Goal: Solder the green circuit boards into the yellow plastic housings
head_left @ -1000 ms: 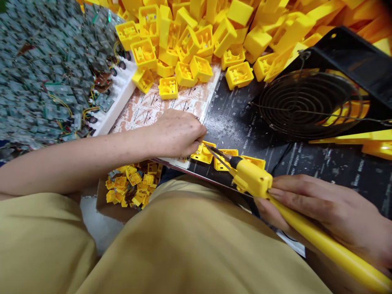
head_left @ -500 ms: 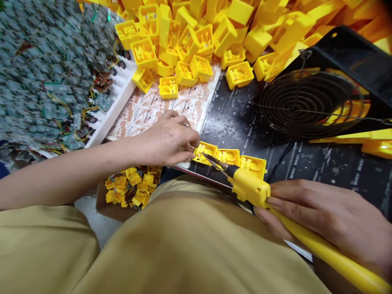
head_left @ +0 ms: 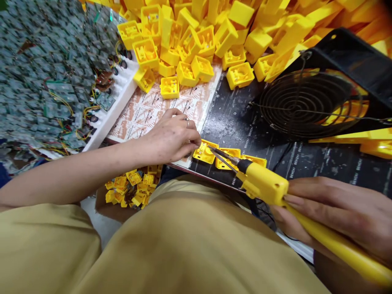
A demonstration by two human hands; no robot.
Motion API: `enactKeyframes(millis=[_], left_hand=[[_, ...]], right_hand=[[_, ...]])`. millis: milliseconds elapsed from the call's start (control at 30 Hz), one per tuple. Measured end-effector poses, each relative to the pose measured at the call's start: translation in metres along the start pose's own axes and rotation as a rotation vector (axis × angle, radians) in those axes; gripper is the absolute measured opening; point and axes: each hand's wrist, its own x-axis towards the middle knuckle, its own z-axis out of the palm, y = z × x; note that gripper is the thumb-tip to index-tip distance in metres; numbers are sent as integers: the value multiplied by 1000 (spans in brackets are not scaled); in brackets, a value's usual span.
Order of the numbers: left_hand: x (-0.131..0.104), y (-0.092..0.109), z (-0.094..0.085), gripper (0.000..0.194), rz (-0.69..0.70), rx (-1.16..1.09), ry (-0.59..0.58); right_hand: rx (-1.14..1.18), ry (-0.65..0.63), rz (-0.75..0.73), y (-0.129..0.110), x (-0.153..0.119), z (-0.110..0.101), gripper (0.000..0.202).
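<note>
Three open yellow plastic cases lie in a row near the table's front edge: a left case (head_left: pixel 200 154), a middle case (head_left: pixel 226 162) and a right case (head_left: pixel 259 160). My left hand (head_left: pixel 173 136), a ring on one finger, rests at the outer end of the left case. Its fingers are curled together, and what they pinch, if anything, is hidden. My right hand (head_left: pixel 333 212) is closed around a yellow soldering iron (head_left: pixel 266 183) with a thin metal rod alongside its tip. The tip hovers over or touches the right side of the left case; I cannot tell which.
A heap of yellow cases (head_left: pixel 190 41) covers the back. A black fan (head_left: pixel 306 102) stands at right. Wired circuit boards (head_left: pixel 52 73) crowd a white foam tray (head_left: pixel 113 110) at left. Below my left forearm, a box (head_left: pixel 107 208) holds more yellow cases.
The soldering iron has moved back to the right, its tip leaving the left part of the left case. My left fingers have curled in more. The left case sits slightly turned.
</note>
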Motion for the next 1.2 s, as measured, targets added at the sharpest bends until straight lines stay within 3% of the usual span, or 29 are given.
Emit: enactKeyframes(millis=[133,433,667,900,1100,1200], left_hand=[[7,1,5,25,-26,95,55],[22,9,-3,22,9,199,-28],[27,10,-5,20,42,234,-33],[27,7,-7,22,53,245,-40],[29,9,-18,19,-7,215,-169],[26,3,-23,20,-26,104,-228]], right_hand=[[14,56,83,-1,-1,10,23],[-66,10,9,0,7,16,24],[12,-7,75,5,-9,4,6],[67,56,149,13,-16,4,10],[106,36,69,19,-17,5,51],[28,51,107,15,-17,5,54]])
